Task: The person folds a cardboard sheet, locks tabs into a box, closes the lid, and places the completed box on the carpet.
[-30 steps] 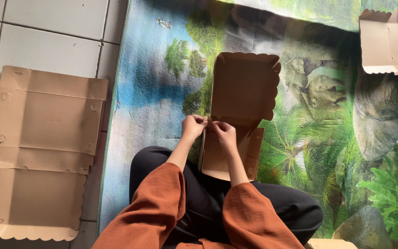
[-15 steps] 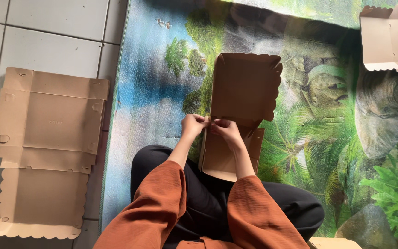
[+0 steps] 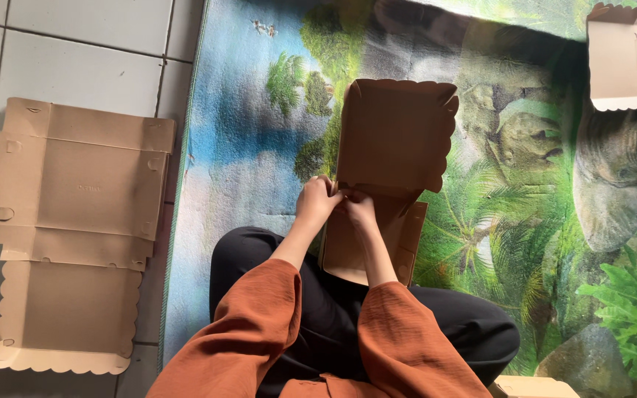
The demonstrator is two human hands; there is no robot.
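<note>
A printed mat (image 3: 259,147) with a jungle scene of palms, rocks and blue water covers most of the floor, and grey tiles (image 3: 75,59) show along its left side. On those tiles lies a stack of flat, unfolded cardboard box blanks (image 3: 75,228) with scalloped lower edges, well apart from the hands. At the top right corner a folded pale box (image 3: 628,59) stands on the mat, cut off by the frame edge. At the bottom edge, just right of the black-trousered knee, a corner of another cardboard piece (image 3: 532,386) shows, too little of it to tell what it is.

In the middle of the mat, just in front of the person's lap, sits the brown cardboard box (image 3: 392,140), half folded, its scalloped lid standing open away from the person and its base partly hidden behind the forearms in rust-coloured sleeves. Both hands meet at the crease between lid and base. The left hand (image 3: 317,203) pinches the box's left corner there, and the right hand (image 3: 359,208), touching the left, seems to grip a flap at the same spot, though its fingertips are hidden.
</note>
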